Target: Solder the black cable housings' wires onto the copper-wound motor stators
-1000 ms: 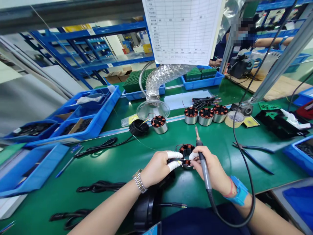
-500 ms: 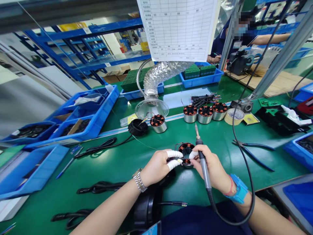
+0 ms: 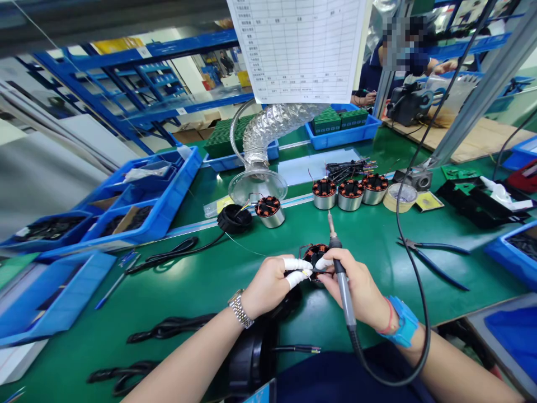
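Note:
Over a copper-wound motor stator in the middle of the bench, my left hand pinches a thin black cable between white-covered thumb and finger. Light-coloured wire ends show at those fingertips. My right hand is closed around a soldering iron, its tip pointing up and away from me. The right thumb and fingertips also meet the cable close to the left fingers. Both hands partly hide the stator. A black round housing with a cable lies below my left forearm.
Several stators stand behind my hands, near a tape roll. Pliers lie at right. A fume funnel stands behind another stator and a wired black cap. Blue bins line the left. A co-worker sits beyond.
The view has shifted slightly. My right hand and the soldering iron have moved a little left, towards my left hand. The co-worker's outstretched arm has drawn in.

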Demonstrator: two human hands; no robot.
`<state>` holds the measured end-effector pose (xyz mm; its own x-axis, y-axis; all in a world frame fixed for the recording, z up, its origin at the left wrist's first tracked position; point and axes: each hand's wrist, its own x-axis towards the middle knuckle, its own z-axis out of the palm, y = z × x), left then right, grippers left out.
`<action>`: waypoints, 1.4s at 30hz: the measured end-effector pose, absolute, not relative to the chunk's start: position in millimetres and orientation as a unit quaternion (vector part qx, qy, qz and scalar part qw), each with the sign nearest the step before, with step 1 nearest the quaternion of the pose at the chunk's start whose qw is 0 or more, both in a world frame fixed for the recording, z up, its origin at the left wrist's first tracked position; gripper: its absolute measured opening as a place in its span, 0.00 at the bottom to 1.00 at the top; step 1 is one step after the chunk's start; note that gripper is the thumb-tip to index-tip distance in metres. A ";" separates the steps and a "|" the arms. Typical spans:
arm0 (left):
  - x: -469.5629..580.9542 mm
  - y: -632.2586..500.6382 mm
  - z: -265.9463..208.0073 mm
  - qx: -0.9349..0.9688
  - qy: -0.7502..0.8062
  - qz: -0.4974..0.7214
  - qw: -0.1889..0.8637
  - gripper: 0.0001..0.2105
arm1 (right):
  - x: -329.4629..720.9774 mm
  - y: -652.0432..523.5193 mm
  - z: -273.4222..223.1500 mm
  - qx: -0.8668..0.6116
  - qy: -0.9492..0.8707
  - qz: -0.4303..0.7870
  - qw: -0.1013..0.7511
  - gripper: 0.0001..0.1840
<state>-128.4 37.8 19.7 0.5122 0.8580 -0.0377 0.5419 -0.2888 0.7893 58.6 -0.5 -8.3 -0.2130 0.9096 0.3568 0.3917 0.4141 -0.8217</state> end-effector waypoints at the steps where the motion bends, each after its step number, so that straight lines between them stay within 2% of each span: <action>1: -128.0 37.6 20.3 0.776 0.449 0.202 0.393 0.08 | 57.5 0.1 -9.1 -0.453 -0.723 0.288 0.435 0.14; 10: -127.8 36.0 24.9 0.782 0.468 0.181 0.370 0.09 | 55.4 -1.6 -11.2 -0.457 -0.738 0.207 0.452 0.08; 20: -124.0 30.3 22.9 0.796 0.458 0.187 0.348 0.11 | 35.2 9.3 -24.1 -0.492 -0.699 0.127 0.503 0.11; 25: -133.9 34.1 25.3 0.776 0.444 0.180 0.410 0.17 | 43.6 3.5 -17.2 -0.503 -0.679 0.183 0.502 0.13; 28: -140.4 37.9 27.8 0.756 0.431 0.171 0.463 0.10 | 49.3 -10.9 -17.4 -0.471 -0.662 0.208 0.545 0.15; 32: -141.4 42.1 32.2 0.745 0.411 0.155 0.502 0.06 | 46.0 -20.7 -25.1 -0.393 -0.646 0.399 0.519 0.15; 36: -139.8 44.3 34.7 0.785 0.394 0.152 0.453 0.07 | 42.7 -12.4 -30.4 -0.338 -0.624 0.488 0.508 0.15; 39: -138.8 45.2 33.5 0.818 0.392 0.149 0.393 0.07 | 45.8 -5.5 -30.5 -0.330 -0.622 0.477 0.526 0.15; 42: -136.2 45.0 30.8 0.839 0.395 0.144 0.346 0.07 | 51.0 -3.4 -27.6 -0.369 -0.648 0.429 0.510 0.13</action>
<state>-136.2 45.0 30.8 0.6461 0.7626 -0.0319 0.5638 -0.4487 0.6934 51.0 -3.4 -27.6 -0.2078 0.9153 0.3449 0.0412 0.3605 -0.9318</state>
